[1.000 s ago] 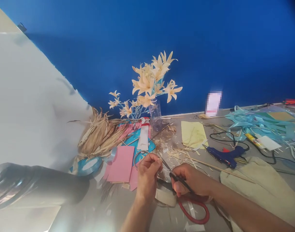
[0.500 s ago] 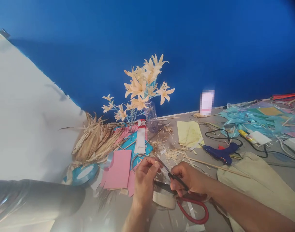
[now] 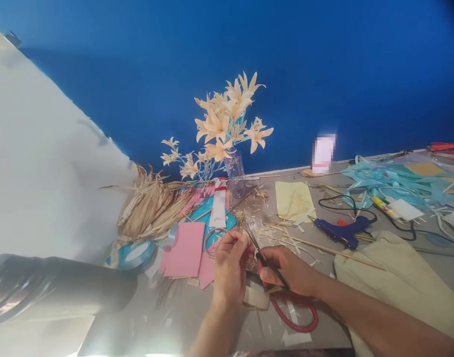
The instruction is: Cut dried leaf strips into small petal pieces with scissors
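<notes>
My left hand is closed in a pinch, its thumb and fingertips around a small pale piece that they mostly hide. Close on its right, my right hand grips a slim tool with black handles and a narrow metal tip; its exact kind is unclear. That tip points up and left beside my left fingertips. Under my hands lie large scissors with red handles, partly covered. A cream-coloured roll or block sits between my wrists, half hidden.
Cream artificial flowers stand in a clear bottle by the blue wall. Dried husks, blue ribbon and pink paper lie left. Rightward are yellow paper, a blue glue gun, a cloth and sticks.
The view has shifted slightly, so the table sits higher and further right. My right hand has turned the black-handled tool more upright, close to my left fingertips. Both hands keep their grip.
</notes>
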A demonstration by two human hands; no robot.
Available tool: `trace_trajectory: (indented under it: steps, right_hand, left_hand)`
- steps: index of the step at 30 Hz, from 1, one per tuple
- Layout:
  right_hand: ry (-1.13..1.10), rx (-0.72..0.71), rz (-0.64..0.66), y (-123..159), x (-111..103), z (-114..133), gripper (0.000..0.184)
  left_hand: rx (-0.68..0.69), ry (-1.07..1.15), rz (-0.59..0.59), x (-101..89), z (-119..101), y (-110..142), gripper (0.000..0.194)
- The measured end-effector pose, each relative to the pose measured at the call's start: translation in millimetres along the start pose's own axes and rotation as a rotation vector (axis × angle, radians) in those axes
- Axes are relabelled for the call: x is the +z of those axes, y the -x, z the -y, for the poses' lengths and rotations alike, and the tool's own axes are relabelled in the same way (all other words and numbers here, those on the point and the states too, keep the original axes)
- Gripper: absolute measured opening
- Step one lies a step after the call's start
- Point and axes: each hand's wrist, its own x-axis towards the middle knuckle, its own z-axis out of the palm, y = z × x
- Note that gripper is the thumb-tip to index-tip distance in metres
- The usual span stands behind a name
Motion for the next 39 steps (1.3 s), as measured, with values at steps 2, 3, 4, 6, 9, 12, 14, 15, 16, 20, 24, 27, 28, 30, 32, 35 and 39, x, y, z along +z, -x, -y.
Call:
trace_trajectory:
  steps: [2, 3, 4, 6, 9, 12, 14, 15, 16, 20, 24, 27, 28, 30, 32, 35, 39]
  right_hand:
    - [-0.001, 0.002, 0.001, 0.6, 2.0, -2.3, 0.058]
    - [-0.002, 0.004, -0.003, 0.8, 2.3, -2.9, 0.058]
    - [0.0, 0.011, -0.008, 0.9, 2.3, -3.3, 0.057]
    - [0.008, 0.03, -0.021, 0.8, 1.7, -4.1, 0.053]
    - [0.001, 0.049, -0.025, 0.2, 1.0, -7.1, 0.047]
    - [-0.059, 0.107, -0.019, -0.6, 0.9, -11.3, 0.044]
    - [-0.099, 0.161, -0.011, -1.1, 0.7, -12.7, 0.044]
    - [-0.112, 0.181, -0.002, -1.3, 0.5, -12.6, 0.045]
    - [-0.122, 0.192, 0.002, -1.6, 0.1, -12.0, 0.045]
    - [-0.158, 0.147, -0.019, -2.3, -2.0, -7.8, 0.047]
    - [-0.092, 0.05, -0.01, -2.6, -2.4, -3.2, 0.052]
    - [-0.094, 0.016, -0.079, -3.2, -1.5, 2.9, 0.049]
    - [-0.112, 0.012, -0.147, -3.4, -1.9, 5.7, 0.045]
    - [-0.15, 0.011, -0.295, -3.8, -4.3, 11.2, 0.039]
    - [-0.151, -0.004, -0.37, -3.9, -8.7, 15.3, 0.034]
    - [-0.106, -0.032, -0.383, -3.2, -15.6, 17.3, 0.025]
    - [-0.116, -0.024, -0.342, -0.3, -18.3, 19.2, 0.019]
  left_hand:
    - [0.016, -0.012, -0.02, 3.2, 0.7, 0.1, 0.023]
    - [0.025, -0.015, -0.029, 4.2, 1.6, 0.1, 0.023]
    - [0.035, -0.014, -0.039, 4.9, 2.9, 0.1, 0.022]
    - [0.047, -0.013, -0.057, 5.4, 5.6, -0.2, 0.021]
    - [0.051, -0.019, -0.067, 5.0, 7.8, -0.3, 0.021]
    - [0.053, -0.032, -0.059, 3.9, 6.6, 0.4, 0.022]
    - [0.043, -0.038, -0.05, 2.8, 4.7, 1.0, 0.021]
    - [0.036, -0.041, -0.045, 2.3, 3.8, 1.3, 0.021]
    - [0.032, -0.044, -0.038, 1.7, 3.1, 1.4, 0.022]
    - [0.058, -0.065, -0.038, -0.9, 2.5, 0.4, 0.024]
    - [0.092, -0.124, -0.053, -4.3, 4.6, -0.9, 0.025]
    - [0.107, -0.186, -0.026, -6.7, 5.6, -0.5, 0.024]
    - [0.11, -0.22, -0.008, -7.2, 5.5, -0.2, 0.023]
    - [0.104, -0.323, 0.043, -7.5, 4.9, 0.8, 0.021]
    - [0.081, -0.44, 0.107, -7.0, 3.7, 1.8, 0.02]
    - [0.038, -0.517, 0.197, -6.2, 1.4, 2.7, 0.016]
    - [0.047, -0.525, 0.249, -9.2, -1.6, 3.1, 0.015]
